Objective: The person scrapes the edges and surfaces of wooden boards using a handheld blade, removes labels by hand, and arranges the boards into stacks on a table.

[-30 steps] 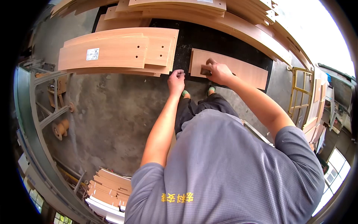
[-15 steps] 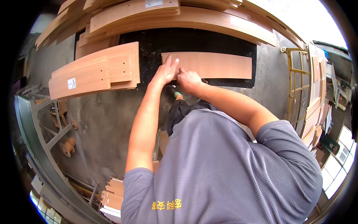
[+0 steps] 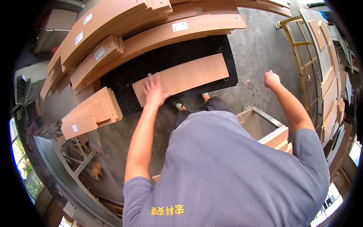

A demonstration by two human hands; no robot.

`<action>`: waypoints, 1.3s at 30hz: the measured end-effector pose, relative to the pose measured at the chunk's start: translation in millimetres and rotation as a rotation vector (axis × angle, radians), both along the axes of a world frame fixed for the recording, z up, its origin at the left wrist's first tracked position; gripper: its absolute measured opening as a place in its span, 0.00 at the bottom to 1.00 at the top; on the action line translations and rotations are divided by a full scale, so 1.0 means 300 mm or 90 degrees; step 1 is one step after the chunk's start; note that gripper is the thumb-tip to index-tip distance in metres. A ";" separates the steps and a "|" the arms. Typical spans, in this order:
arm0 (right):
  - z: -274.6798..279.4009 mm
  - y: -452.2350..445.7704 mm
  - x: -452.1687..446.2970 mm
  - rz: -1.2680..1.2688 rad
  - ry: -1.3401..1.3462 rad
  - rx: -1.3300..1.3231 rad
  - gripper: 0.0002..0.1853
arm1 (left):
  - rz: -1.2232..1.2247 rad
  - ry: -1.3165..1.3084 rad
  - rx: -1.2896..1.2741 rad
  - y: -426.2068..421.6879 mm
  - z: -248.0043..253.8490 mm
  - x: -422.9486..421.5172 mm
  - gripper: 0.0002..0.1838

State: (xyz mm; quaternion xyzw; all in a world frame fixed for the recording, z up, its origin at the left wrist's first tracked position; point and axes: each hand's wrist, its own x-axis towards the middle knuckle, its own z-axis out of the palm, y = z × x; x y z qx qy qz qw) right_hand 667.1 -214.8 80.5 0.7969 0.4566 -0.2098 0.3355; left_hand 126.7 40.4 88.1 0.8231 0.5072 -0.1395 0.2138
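A flat wood-grain board (image 3: 193, 75) lies at a slant on the black mat (image 3: 170, 56) on the floor. My left hand (image 3: 153, 90) is over the board's left end with its fingers spread, slightly blurred; whether the palm presses on it I cannot tell. My right hand (image 3: 272, 79) is held out to the right, above the floor and apart from the board. Its fingers are curled closed, and anything inside them is hidden.
Stacked long boards (image 3: 181, 28), some with white labels, line the far side. A shorter stack (image 3: 92, 113) stands left of the mat. A yellow metal frame cart (image 3: 302, 43) is at right, and a metal-edged trolley (image 3: 268, 117) with wood pieces sits beside my right hip.
My right hand has left the board and swung out to the right. My left hand has opened from beside the board's edge to spread over its left end. The view has turned.
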 end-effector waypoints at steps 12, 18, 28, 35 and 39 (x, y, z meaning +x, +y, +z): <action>-0.202 -0.086 -0.172 -0.418 0.579 0.513 0.17 | -0.236 -0.108 0.038 -0.106 -0.029 0.240 0.75; -0.012 0.303 -0.435 -0.352 0.957 0.467 0.14 | 0.062 -0.384 0.127 -0.188 0.608 0.068 0.73; 0.442 0.687 -1.151 -0.146 1.151 -0.006 0.27 | 0.664 -1.312 0.306 -0.545 0.660 -0.447 0.52; 0.456 0.677 -1.625 -0.065 1.172 -0.066 0.29 | 0.818 -1.502 0.318 -1.040 0.325 -0.650 0.32; 0.523 0.585 -1.951 0.167 1.120 -0.108 0.27 | 1.129 -1.573 0.456 -1.266 0.318 -0.694 0.17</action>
